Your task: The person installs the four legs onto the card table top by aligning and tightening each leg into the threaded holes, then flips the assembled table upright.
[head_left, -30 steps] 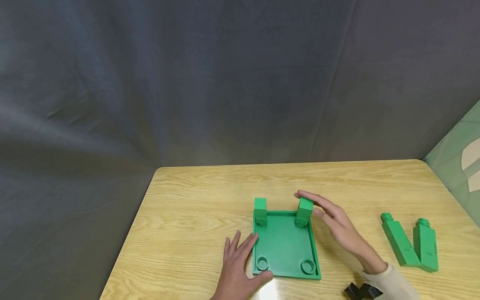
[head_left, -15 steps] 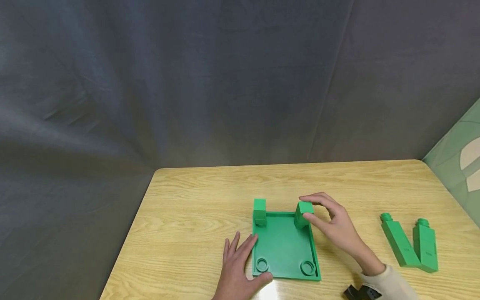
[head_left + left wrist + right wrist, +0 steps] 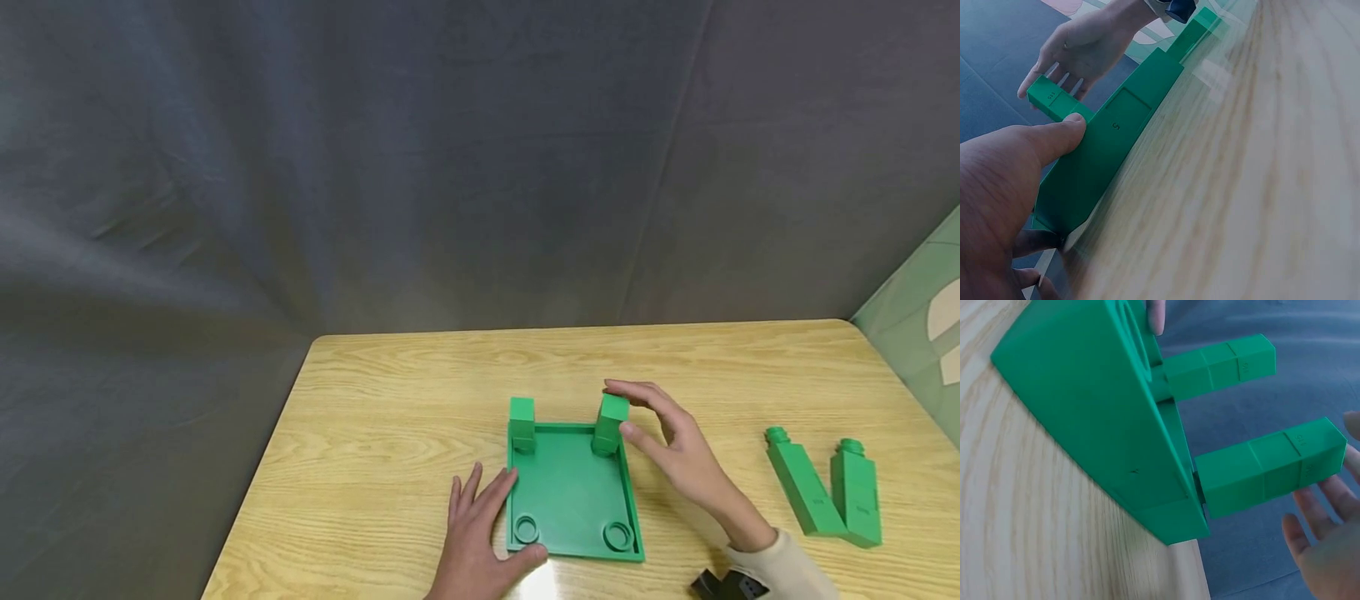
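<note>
A square green plastic tray (image 3: 570, 492) with raised rims and two round sockets (image 3: 618, 536) at its near corners lies on the wooden table. Two square green posts stand at its far corners, a left post (image 3: 522, 423) and a right post (image 3: 611, 421). My left hand (image 3: 480, 533) rests on the tray's near-left corner, thumb at the front rim and forefinger at the left rim, fingers spread. Around the top of the right post, my right hand (image 3: 678, 454) has its fingers loosely bent and thumb beside it; in the right wrist view its fingertips (image 3: 1329, 487) touch the post's side.
Two more green posts (image 3: 806, 487) (image 3: 857, 496) with round threaded ends lie on the table (image 3: 375, 467) at the right, their lower ends meeting. A dark curtain (image 3: 480, 167) hangs behind the table's far edge. A black strap (image 3: 727, 583) sits at my right wrist.
My right hand's thumb came over the right post half a second ago and has since drawn back to its side, fingers opening a little. My left hand and the tray have stayed put.
</note>
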The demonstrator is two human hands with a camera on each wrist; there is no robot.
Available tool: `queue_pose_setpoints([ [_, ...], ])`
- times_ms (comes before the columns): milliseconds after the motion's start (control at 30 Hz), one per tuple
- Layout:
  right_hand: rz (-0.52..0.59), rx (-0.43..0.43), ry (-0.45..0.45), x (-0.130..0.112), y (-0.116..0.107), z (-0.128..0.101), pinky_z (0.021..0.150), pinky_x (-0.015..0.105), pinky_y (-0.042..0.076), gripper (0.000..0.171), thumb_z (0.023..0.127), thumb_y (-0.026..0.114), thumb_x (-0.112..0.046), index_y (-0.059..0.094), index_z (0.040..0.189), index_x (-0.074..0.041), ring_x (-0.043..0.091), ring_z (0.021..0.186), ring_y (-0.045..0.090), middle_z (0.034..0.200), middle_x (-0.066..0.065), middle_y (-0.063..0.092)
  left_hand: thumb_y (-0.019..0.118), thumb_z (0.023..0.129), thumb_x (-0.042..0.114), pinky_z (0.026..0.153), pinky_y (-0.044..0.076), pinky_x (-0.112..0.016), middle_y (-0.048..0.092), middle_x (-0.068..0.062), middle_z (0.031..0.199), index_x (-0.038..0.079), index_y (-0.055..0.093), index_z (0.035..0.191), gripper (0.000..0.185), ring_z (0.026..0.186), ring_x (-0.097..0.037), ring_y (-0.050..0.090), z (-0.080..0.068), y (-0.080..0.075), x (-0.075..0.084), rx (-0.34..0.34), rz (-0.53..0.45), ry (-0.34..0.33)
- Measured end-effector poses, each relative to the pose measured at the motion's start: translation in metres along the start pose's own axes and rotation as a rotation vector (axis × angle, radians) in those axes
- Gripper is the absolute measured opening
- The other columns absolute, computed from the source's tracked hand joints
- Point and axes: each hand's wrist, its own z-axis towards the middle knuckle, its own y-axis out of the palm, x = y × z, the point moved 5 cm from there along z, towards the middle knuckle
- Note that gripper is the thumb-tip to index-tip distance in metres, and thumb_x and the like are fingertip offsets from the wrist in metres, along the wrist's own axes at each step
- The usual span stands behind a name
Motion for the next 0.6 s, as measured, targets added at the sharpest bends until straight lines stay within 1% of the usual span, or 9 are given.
queue_pose_setpoints([
  [100, 0.081, -0.068, -0.009, 0.002, 0.001, -0.001, 0.118, 0.017, 0.039, 0.053, 0.109, 0.045, 0.017, 0.05, 0.16, 0.007, 0.006, 0.149, 0.052, 0.161, 0.004, 0.06, 0.082, 0.092, 0.066, 0.128, -0.017, -0.018, 0.056, 0.001, 0.167, 0.034, 0.047, 0.17, 0.091, 0.165, -0.047, 0.029, 0.0, 0.0, 0.0, -0.002, -0.006, -0.002],
  [200, 0.13, -0.107, 0.017, 0.006, 0.002, -0.002, 0.121, 0.015, 0.039, 0.052, 0.112, 0.038, 0.015, 0.048, 0.162, 0.008, 0.004, 0.153, 0.049, 0.164, 0.001, 0.058, 0.082, 0.092, 0.067, 0.129, -0.016, -0.02, 0.056, 0.001, 0.167, 0.035, 0.047, 0.17, 0.091, 0.166, -0.047, 0.028, 0.0, 0.0, 0.0, -0.001, -0.007, -0.006],
  [267, 0.14, -0.111, 0.038, 0.009, 0.002, -0.002, 0.121, 0.016, 0.04, 0.051, 0.113, 0.039, 0.014, 0.047, 0.163, 0.008, 0.004, 0.152, 0.05, 0.162, -0.001, 0.06, 0.082, 0.092, 0.067, 0.13, -0.015, -0.022, 0.056, 0.001, 0.167, 0.035, 0.047, 0.17, 0.091, 0.166, -0.047, 0.028, 0.0, 0.001, -0.001, 0.0, -0.007, -0.008],
  [367, 0.136, -0.1, 0.057, 0.011, 0.001, -0.002, 0.119, 0.016, 0.043, 0.051, 0.113, 0.042, 0.013, 0.047, 0.163, 0.006, 0.004, 0.149, 0.053, 0.158, 0.003, 0.063, 0.082, 0.092, 0.066, 0.13, -0.015, -0.023, 0.056, 0.001, 0.167, 0.035, 0.047, 0.17, 0.091, 0.166, -0.046, 0.028, 0.0, 0.001, -0.001, -0.004, -0.013, -0.014],
  [500, 0.126, -0.087, 0.051, 0.011, 0.0, -0.003, 0.119, 0.017, 0.043, 0.052, 0.112, 0.045, 0.014, 0.048, 0.163, 0.006, 0.007, 0.146, 0.056, 0.156, 0.012, 0.064, 0.083, 0.092, 0.066, 0.131, -0.012, -0.028, 0.056, 0.001, 0.167, 0.035, 0.048, 0.17, 0.091, 0.166, -0.046, 0.027, 0.0, 0.001, -0.001, -0.011, -0.021, -0.023],
  [600, 0.122, -0.084, 0.048, 0.011, 0.0, -0.003, 0.119, 0.018, 0.042, 0.051, 0.111, 0.047, 0.014, 0.049, 0.162, 0.005, 0.007, 0.146, 0.056, 0.155, 0.012, 0.064, 0.083, 0.092, 0.066, 0.132, -0.011, -0.033, 0.056, 0.001, 0.167, 0.035, 0.047, 0.17, 0.09, 0.167, -0.046, 0.027, 0.0, 0.0, 0.0, -0.015, -0.023, -0.029],
])
